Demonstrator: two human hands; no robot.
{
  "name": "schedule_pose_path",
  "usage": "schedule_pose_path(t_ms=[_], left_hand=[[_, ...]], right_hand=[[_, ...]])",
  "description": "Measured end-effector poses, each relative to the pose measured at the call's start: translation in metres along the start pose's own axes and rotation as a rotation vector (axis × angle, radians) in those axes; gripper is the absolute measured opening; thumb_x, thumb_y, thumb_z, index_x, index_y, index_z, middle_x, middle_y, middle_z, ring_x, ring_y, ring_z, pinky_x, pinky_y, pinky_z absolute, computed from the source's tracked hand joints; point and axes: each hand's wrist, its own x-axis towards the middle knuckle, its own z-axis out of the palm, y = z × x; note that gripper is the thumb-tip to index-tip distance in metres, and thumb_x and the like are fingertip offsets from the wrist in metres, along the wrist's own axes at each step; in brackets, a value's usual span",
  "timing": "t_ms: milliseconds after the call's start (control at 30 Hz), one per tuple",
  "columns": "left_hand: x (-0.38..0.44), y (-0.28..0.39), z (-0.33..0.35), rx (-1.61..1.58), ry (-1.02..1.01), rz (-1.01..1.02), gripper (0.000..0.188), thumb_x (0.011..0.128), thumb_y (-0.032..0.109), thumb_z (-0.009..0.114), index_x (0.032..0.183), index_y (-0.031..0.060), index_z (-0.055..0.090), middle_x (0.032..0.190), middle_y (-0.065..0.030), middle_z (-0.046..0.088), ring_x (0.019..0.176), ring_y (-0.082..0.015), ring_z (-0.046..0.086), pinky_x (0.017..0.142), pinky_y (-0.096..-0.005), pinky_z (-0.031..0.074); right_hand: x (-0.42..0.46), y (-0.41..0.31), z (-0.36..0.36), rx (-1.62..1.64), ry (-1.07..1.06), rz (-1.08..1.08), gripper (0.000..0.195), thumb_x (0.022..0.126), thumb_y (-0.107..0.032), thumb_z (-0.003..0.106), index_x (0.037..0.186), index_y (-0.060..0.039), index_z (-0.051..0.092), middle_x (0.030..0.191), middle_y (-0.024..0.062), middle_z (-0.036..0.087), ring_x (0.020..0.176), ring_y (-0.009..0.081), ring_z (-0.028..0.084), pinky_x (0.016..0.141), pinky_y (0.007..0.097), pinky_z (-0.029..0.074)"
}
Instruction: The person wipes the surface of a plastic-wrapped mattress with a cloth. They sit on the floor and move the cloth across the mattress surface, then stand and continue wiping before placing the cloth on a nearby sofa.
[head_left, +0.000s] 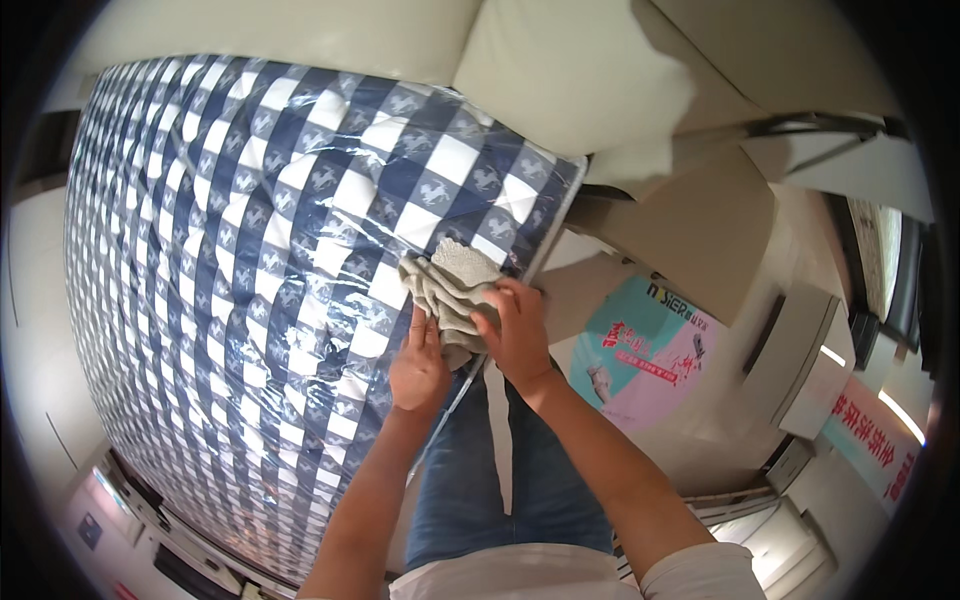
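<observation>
A crumpled greyish-beige cloth (457, 289) lies on the near right edge of a large surface covered with a navy and white checked cloth (300, 180) under shiny clear plastic. My right hand (517, 330) grips the right side of the cloth with bent fingers. Beside its lower left side, my left hand (421, 367) rests on the plastic with its fingers pointing away from me; the fingertips touch or reach just under the cloth, and I cannot tell which. The plastic cover shows wrinkles and bright reflections.
Pale upholstered sofa sections (570, 82) border the far side. A round printed sticker (637, 352) is on the floor to the right, near a beige box-like panel (690, 225). Farther right stand a white cabinet-like block (795, 360) and a printed sign (870, 442).
</observation>
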Motion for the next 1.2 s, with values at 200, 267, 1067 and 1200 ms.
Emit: schedule_pose_path(t_ms=[200, 267, 1067, 1200], left_hand=[[-0.037, 0.028, -0.004, -0.059, -0.335, -0.183, 0.038, 0.088, 0.0, 0.057, 0.125, 0.0022, 0.064, 0.132, -0.0152, 0.061, 0.102, -0.0356, 0.066, 0.08, -0.0462, 0.056], [-0.058, 0.022, -0.008, -0.073, -0.447, 0.154, 0.032, 0.085, 0.004, 0.061, 0.116, 0.0034, 0.066, 0.124, -0.0147, 0.064, 0.099, -0.0339, 0.066, 0.081, -0.0451, 0.057], [0.045, 0.202, 0.082, -0.674, -0.378, -0.371, 0.067, 0.08, 0.004, 0.075, 0.144, 0.0029, 0.056, 0.147, -0.0217, 0.052, 0.129, -0.0278, 0.058, 0.101, -0.0347, 0.049], [0.092, 0.249, 0.093, -0.432, -0.365, -0.175, 0.073, 0.073, 0.003, 0.073, 0.144, 0.0072, 0.056, 0.149, -0.0269, 0.049, 0.133, -0.0392, 0.054, 0.105, -0.0394, 0.048]], right_hand=[[-0.029, 0.004, 0.008, 0.149, 0.071, 0.409, 0.057, 0.085, -0.016, 0.077, 0.136, -0.0025, 0.053, 0.131, 0.0223, 0.054, 0.12, 0.0405, 0.055, 0.098, 0.0445, 0.047], [-0.056, 0.016, 0.009, 0.086, -0.117, 0.497, 0.046, 0.086, -0.02, 0.075, 0.125, -0.0021, 0.059, 0.121, 0.0205, 0.061, 0.114, 0.0394, 0.059, 0.094, 0.0461, 0.049], [-0.12, 0.187, -0.221, 0.852, -0.03, 1.024, 0.036, 0.099, -0.022, 0.068, 0.128, -0.0017, 0.065, 0.094, -0.0037, 0.061, 0.085, 0.0059, 0.051, 0.078, 0.0234, 0.044], [-0.121, 0.234, -0.245, 0.731, 0.067, 0.849, 0.031, 0.099, -0.022, 0.066, 0.121, -0.0012, 0.065, 0.089, -0.0023, 0.059, 0.082, 0.0068, 0.05, 0.076, 0.025, 0.044]])
